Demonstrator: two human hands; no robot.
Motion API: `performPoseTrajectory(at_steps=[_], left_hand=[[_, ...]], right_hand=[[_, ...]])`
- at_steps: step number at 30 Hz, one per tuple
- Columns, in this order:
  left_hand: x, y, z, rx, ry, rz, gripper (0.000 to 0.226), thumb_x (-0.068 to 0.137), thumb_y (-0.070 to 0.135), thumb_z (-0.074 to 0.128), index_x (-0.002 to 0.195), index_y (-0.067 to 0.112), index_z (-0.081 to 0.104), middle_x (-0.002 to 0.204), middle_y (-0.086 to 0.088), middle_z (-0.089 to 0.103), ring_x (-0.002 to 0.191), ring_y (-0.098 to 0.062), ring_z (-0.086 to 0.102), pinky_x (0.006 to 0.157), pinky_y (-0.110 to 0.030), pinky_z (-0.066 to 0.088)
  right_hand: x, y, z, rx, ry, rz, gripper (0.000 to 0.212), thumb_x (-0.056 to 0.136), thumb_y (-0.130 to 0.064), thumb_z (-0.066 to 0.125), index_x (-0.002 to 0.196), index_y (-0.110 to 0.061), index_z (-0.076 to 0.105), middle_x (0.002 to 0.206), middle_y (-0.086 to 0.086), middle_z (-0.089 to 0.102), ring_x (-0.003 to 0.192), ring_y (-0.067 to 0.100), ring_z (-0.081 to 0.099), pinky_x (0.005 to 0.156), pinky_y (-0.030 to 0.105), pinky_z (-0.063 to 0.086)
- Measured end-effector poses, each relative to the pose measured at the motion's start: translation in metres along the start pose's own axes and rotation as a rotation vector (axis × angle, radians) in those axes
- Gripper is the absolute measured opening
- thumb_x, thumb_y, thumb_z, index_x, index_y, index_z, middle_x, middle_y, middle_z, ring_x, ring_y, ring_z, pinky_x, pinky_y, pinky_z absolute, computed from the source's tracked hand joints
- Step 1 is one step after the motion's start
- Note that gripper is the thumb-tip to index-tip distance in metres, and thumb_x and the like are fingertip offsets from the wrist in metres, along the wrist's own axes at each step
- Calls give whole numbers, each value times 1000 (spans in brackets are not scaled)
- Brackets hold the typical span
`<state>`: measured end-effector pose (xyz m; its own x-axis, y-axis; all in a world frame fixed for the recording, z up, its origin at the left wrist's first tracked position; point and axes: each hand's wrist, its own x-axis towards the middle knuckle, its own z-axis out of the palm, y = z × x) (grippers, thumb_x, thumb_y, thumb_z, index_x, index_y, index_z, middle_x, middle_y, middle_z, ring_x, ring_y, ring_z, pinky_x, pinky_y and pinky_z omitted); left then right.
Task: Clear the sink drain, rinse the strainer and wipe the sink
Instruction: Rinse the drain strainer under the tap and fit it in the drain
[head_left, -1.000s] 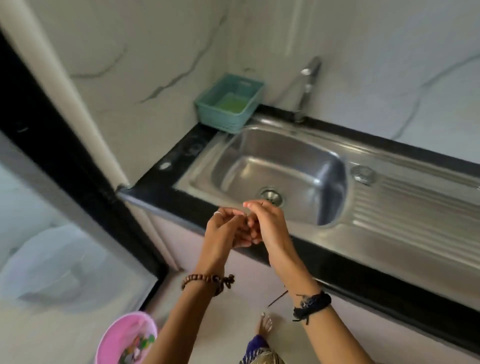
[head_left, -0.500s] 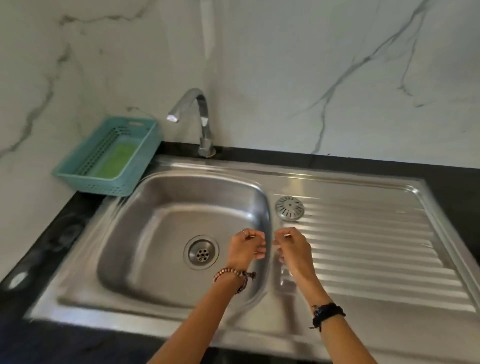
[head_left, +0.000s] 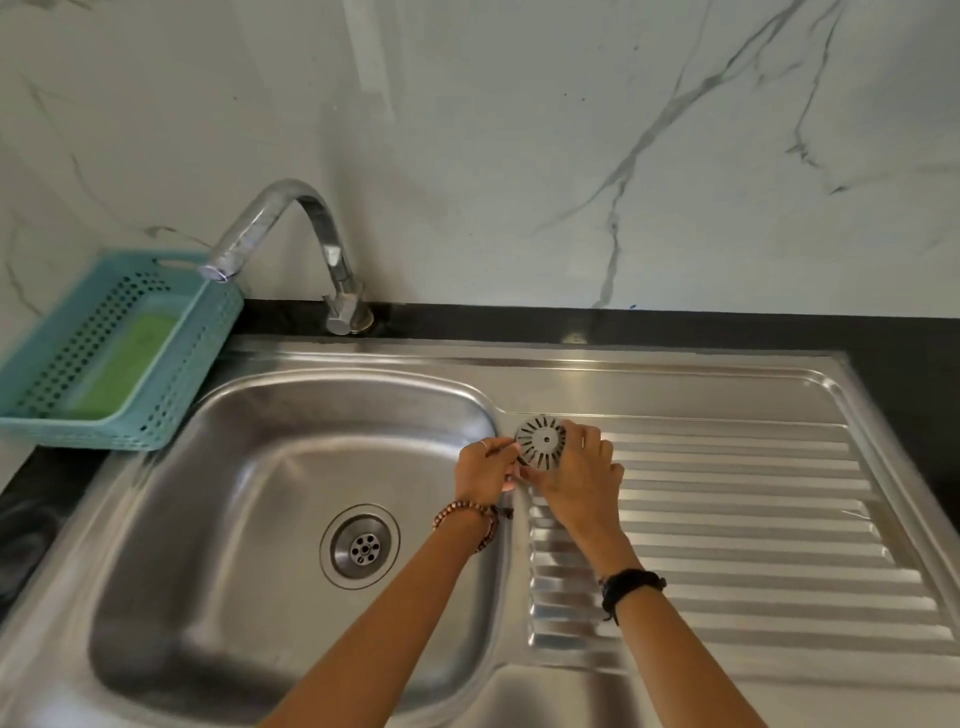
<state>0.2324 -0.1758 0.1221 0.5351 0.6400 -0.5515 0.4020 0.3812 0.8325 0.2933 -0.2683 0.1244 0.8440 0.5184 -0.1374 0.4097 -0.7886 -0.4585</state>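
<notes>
Head view: strainer (head_left: 540, 442) in right-hand grip (head_left: 579, 475)

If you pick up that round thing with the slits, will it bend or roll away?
The strainer probably stays stiff: it keeps its flat round shape while the right hand grips it. It looks thin and full of slots, so likely light. Being a disc, it might roll if set on edge on the ribbed draining board.
</notes>
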Motion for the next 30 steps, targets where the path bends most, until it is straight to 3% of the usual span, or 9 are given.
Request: performPoseTrajectory(at_steps=[4, 6, 9, 13, 19, 22, 24, 28, 30], left_hand=[[3, -2, -10, -74, -20, -52, 24, 89, -1, 50, 110, -5, 61, 72, 0, 56, 62, -10, 56, 50, -11, 49], [-1, -7, -20, -91, -37, -74, 17, 88, -3, 51, 96, 4, 65, 74, 2, 57, 52, -1, 60, 51, -9, 48], [-9, -18, -36, -262, -49, -162, 16, 84, -6, 57, 78, 8, 60, 75, -9, 62, 53, -11, 62, 57, -20, 52], [-26, -19, -74, -473, -108, -198, 13, 87, -1, 57, 93, 10, 55, 83, -12, 64, 75, -18, 62, 58, -19, 56], [-19, -2, -168, -572, -108, -144, 20, 86, -5, 55, 98, 12, 59, 73, -5, 71, 67, -13, 69, 59, -18, 57], [-10, 11, -220, -592, -94, -109, 23, 87, -2, 54, 106, 8, 61, 76, -2, 73, 75, -12, 68, 62, -17, 57], [-4, 20, -244, -593, -103, -105, 20, 88, -1, 53, 105, 7, 61, 72, 2, 73, 77, -11, 66, 61, -16, 56], [7, 39, -270, -546, -137, -103, 20, 89, -2, 50, 105, 6, 58, 84, -4, 66, 80, -13, 60, 81, -25, 51], [12, 46, -274, -513, -165, -106, 26, 89, -2, 50, 114, 3, 56, 88, -5, 64, 81, -13, 59, 86, -29, 46]], right_hand=[[-7, -5, 4, 53, 9, 13, 77, 74, -45, 72, 134, -17, 34, 133, 6, 38, 121, 24, 36, 96, 35, 34], [-16, -9, 6, 38, 16, -3, 80, 72, -44, 74, 135, -17, 33, 131, 6, 39, 119, 24, 38, 96, 35, 35], [-30, -17, 12, 81, 4, -49, 81, 71, -41, 76, 135, -18, 31, 131, 4, 39, 120, 22, 37, 98, 34, 31], [-46, -43, 26, 242, -39, -62, 81, 71, -40, 76, 135, -23, 30, 130, -1, 41, 121, 19, 40, 104, 38, 26], [-45, -126, 55, 540, -87, -129, 66, 67, -41, 78, 121, -39, 39, 121, -9, 48, 114, 16, 50, 102, 43, 38], [-32, -187, 56, 745, -95, -140, 45, 78, -34, 73, 113, -34, 45, 116, -6, 52, 108, 12, 51, 88, 24, 44], [-15, -225, 50, 922, -113, -69, 36, 85, -32, 65, 116, -21, 51, 113, -2, 55, 105, 13, 53, 77, 19, 45], [44, -273, 41, 1307, -243, 297, 47, 88, -31, 61, 128, -8, 48, 123, 8, 52, 109, 20, 48, 101, 37, 43], [70, -275, 43, 1573, -391, 482, 63, 84, -28, 67, 135, -5, 39, 132, 16, 43, 118, 31, 48, 99, 44, 44]])
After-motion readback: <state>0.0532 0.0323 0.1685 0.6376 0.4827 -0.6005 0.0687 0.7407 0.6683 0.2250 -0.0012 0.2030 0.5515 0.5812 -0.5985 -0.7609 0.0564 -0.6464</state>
